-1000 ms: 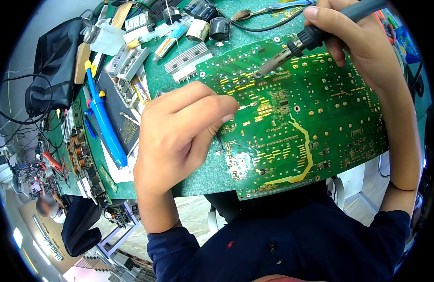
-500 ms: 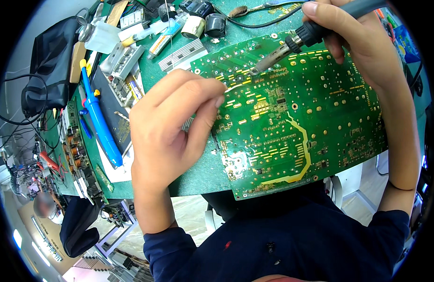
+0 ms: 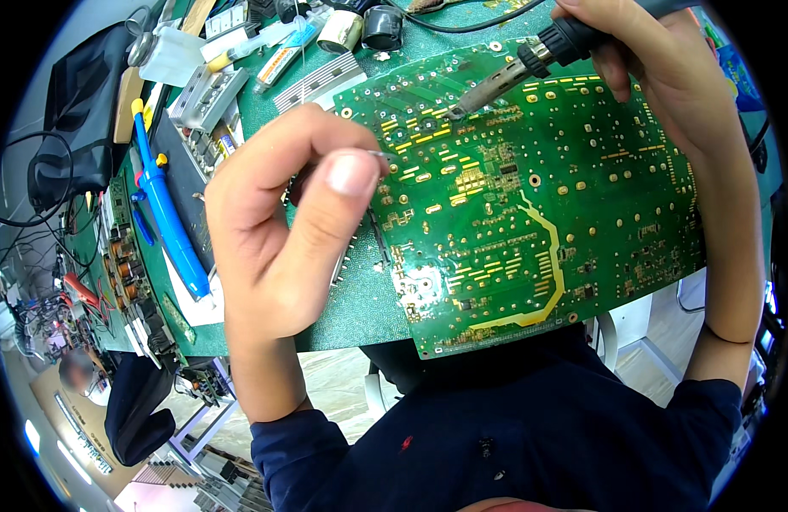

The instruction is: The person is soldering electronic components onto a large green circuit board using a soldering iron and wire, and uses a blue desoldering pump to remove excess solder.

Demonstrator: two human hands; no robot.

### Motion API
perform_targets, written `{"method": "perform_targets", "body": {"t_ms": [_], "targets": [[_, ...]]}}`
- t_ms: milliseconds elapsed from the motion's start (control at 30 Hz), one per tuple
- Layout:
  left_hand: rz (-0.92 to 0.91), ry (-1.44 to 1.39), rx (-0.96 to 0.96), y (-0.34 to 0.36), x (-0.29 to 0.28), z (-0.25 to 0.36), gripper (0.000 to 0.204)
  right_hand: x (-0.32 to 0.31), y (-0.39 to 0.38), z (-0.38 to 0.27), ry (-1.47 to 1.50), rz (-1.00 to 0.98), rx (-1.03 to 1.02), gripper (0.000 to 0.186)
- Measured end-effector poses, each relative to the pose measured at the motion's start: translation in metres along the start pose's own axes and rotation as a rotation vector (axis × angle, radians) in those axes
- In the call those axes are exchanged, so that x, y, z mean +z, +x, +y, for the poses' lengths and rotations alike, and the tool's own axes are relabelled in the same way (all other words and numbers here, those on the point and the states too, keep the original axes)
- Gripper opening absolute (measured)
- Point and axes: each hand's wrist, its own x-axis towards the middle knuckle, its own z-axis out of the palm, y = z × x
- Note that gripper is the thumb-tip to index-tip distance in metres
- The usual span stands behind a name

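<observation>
A large green circuit board (image 3: pixel 496 230) lies at the table's front edge, its soldered side up. My right hand (image 3: pixel 641 51) is closed round the dark handle of a soldering iron (image 3: pixel 496 88); the iron's tip is at the solder joints in the board's upper part. Over the board's left edge, my left hand (image 3: pixel 283 222) pinches a thin solder wire (image 3: pixel 385 156) between thumb and forefinger. Only a short end of the wire sticks out, apart from the iron's tip. The curled fingers hide the rest of it.
Left of my left hand lie a blue desoldering pump (image 3: pixel 168 218), a clear bottle (image 3: pixel 174 60) and loose circuit boards (image 3: pixel 131 273). Beyond the board are a finned heat sink (image 3: pixel 321 83), a white-and-blue tube (image 3: pixel 285 58) and round components (image 3: pixel 382 28). A black cable (image 3: pixel 471 28) crosses the far side.
My left hand has drawn back left, away from the iron's tip, and turned so its thumb faces up. The iron stays at nearly the same spot on the board. The view has shifted slightly.
</observation>
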Motion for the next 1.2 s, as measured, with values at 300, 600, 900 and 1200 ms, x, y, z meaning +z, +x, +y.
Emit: {"method": "perform_targets", "body": {"t_ms": [300,600,900,1200], "targets": [[-0.034,-0.085,-0.095,-0.001,0.001,0.003,0.022,-0.001,0.0,0.005,0.031,-0.045,-0.088,0.029],[-0.024,-0.043,-0.069,0.0,-0.002,-0.003,0.02,0.001,0.0,0.006,0.026,-0.014,-0.043,0.028],[0.09,-0.011,-0.169,0.0,-0.008,0.002,0.025,-0.003,0.003,0.004,0.031,-0.011,-0.019,0.028],[0.034,-0.053,-0.147,0.0,-0.012,0.003,0.024,0.001,0.005,0.001,0.114,-0.002,0.097,0.027]]}}
